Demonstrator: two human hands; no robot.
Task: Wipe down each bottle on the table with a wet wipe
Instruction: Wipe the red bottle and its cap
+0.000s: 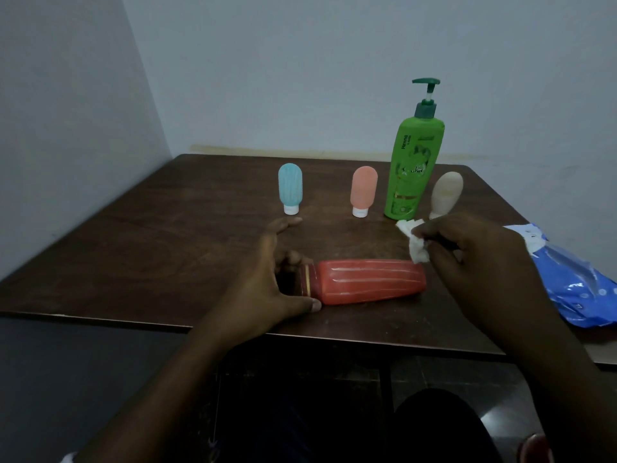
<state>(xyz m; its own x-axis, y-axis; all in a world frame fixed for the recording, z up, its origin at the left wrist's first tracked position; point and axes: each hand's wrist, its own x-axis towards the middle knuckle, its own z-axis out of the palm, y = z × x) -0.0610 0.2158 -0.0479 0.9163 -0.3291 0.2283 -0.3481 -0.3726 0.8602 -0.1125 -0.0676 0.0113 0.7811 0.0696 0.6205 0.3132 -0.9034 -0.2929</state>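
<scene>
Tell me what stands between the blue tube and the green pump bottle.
In the head view, an orange-pink tube stands cap-down between the blue tube and the green pump bottle, nearer the bottle.

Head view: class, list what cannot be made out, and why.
Head view:
- Red ribbed plastic bottle: cap end partly hidden by the left hand.
- Beige soft tube bottle: cap partly hidden behind the right hand and white wet wipe.
- Blue plastic wipes pack: cut off by right edge.
- Green plastic pump bottle: small label print blurred.
</scene>
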